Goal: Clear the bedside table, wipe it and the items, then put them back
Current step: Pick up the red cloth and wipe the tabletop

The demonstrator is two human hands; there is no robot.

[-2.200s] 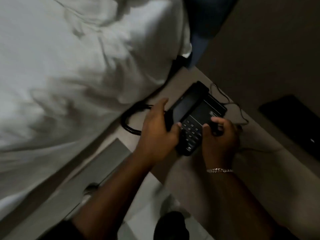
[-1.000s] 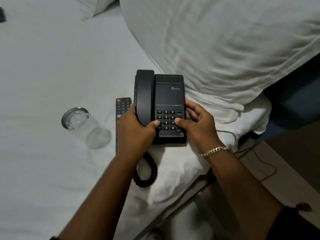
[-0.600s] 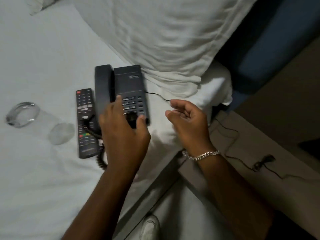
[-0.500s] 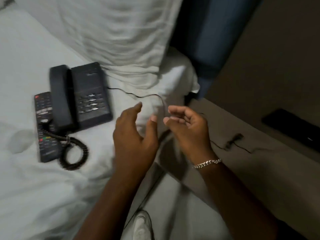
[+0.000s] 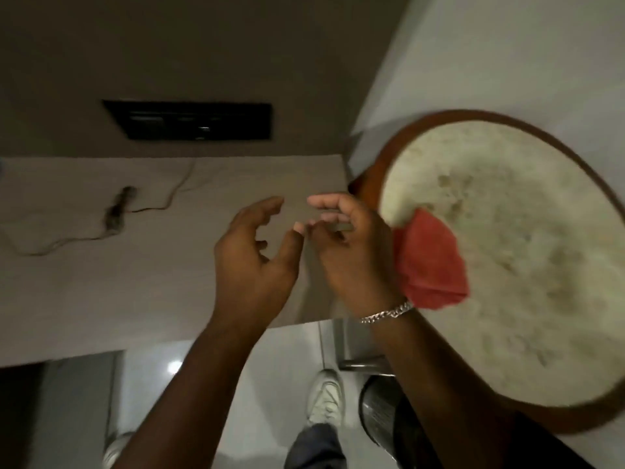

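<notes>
The beige bedside table (image 5: 84, 282) fills the middle left of the head view. On it lie only a thin cable (image 5: 54, 243) and its small plug (image 5: 118, 208). My left hand (image 5: 253, 262) and my right hand (image 5: 351, 252) hover side by side over the table's right part, fingers apart, both holding nothing. A red cloth (image 5: 429, 265) lies on a round cream-cushioned stool (image 5: 527, 265) just right of my right wrist. The phone, remote and glass are out of view.
A black switch panel (image 5: 192, 120) sits on the wall behind the table. A pale wall (image 5: 507, 45) rises at the upper right. Below are the glossy floor, my white shoes (image 5: 324, 397) and a dark bin (image 5: 378, 411) under the stool's edge.
The phone was lifted from the table onto the bed beside the remote and glass, then let go. My view has swung right to the table and stool; both hands moved right with it.
</notes>
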